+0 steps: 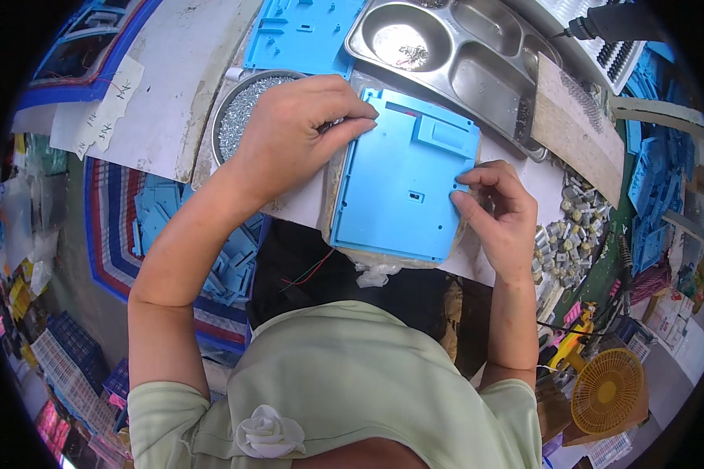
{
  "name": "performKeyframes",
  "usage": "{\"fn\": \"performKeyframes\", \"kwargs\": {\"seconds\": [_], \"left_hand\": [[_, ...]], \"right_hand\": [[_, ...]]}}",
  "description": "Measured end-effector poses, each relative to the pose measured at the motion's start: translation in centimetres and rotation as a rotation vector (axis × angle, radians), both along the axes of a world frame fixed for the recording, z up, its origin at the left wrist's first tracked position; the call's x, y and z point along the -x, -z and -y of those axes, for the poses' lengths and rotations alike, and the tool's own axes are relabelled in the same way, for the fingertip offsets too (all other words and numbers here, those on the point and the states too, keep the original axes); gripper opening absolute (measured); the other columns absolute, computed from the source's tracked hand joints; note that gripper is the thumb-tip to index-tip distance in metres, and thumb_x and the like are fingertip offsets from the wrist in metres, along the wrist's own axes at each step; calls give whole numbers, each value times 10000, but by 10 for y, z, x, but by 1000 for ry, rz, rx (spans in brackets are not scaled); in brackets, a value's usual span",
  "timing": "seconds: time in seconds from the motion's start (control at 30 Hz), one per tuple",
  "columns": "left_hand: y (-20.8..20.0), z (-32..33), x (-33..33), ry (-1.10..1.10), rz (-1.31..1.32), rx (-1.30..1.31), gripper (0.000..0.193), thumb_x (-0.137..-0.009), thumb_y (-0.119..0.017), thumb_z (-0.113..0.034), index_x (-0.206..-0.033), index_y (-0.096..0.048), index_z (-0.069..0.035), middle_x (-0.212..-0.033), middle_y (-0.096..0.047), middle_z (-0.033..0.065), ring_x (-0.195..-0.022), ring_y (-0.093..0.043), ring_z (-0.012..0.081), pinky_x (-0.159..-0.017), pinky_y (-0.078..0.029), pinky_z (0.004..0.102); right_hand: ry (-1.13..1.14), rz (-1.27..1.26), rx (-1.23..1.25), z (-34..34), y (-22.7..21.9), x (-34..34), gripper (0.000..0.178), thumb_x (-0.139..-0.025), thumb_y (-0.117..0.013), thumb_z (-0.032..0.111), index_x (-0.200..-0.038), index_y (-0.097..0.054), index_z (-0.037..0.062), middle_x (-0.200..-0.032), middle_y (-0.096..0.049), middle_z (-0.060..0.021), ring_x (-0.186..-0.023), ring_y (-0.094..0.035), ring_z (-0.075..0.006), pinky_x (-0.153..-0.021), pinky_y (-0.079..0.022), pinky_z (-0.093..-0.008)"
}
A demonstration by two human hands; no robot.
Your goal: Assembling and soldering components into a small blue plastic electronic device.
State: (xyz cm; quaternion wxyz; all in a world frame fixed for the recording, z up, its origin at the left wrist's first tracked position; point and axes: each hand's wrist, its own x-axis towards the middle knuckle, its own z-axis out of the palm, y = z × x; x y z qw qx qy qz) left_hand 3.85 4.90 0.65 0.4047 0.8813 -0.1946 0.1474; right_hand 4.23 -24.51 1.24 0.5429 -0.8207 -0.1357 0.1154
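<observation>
A flat blue plastic panel [399, 184] lies on the white work surface in front of me. My left hand [297, 129] rests on its upper left corner, fingers curled with the tips pinched at the panel's top edge; I cannot tell if something small is between them. My right hand [501, 207] touches the panel's right edge, thumb and forefinger pinched together there. Under my left hand stands a round metal bowl [238, 109] full of small silver screws.
A steel compartment tray [454, 55] sits behind the panel, another blue panel [301, 35] to its left. A wooden block [575, 129], small metal parts [567, 227], more blue pieces [657, 180] lie at right. A bag of blue parts [164, 219] and a yellow fan [606, 391] are lower down.
</observation>
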Motion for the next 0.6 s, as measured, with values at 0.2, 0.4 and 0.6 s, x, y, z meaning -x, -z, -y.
{"fn": "performKeyframes", "kwargs": {"seconds": [0.2, 0.4, 0.6], "left_hand": [[3, -4, -2, 22, 6, 4, 103, -850, -763, -30, -948, -785, -4, -877, -750, 115, -764, -707, 225, -705, -558, 310], [10, -3, 0, -7, -6, 68, 114, -850, -770, -41, -957, -782, -3, -871, -751, 113, -759, -703, 203, -685, -546, 299], [6, -5, -6, 42, -37, 69, 124, -841, -777, -35, -962, -778, -6, -865, -748, 106, -756, -701, 208, -683, -544, 297]], "right_hand": [[-37, 27, 71, 2, -7, 2, 213, -751, -805, 32, -953, -736, 37, -871, -631, -49, -849, -534, -183, -765, -431, -310], [-18, 92, 73, 7, -9, 0, 202, -753, -797, 25, -946, -736, 33, -850, -630, -47, -850, -550, -188, -768, -440, -314], [-16, 94, 74, 8, -15, 1, 193, -752, -796, 19, -935, -736, 30, -857, -637, -48, -848, -556, -181, -733, -445, -299]]}}
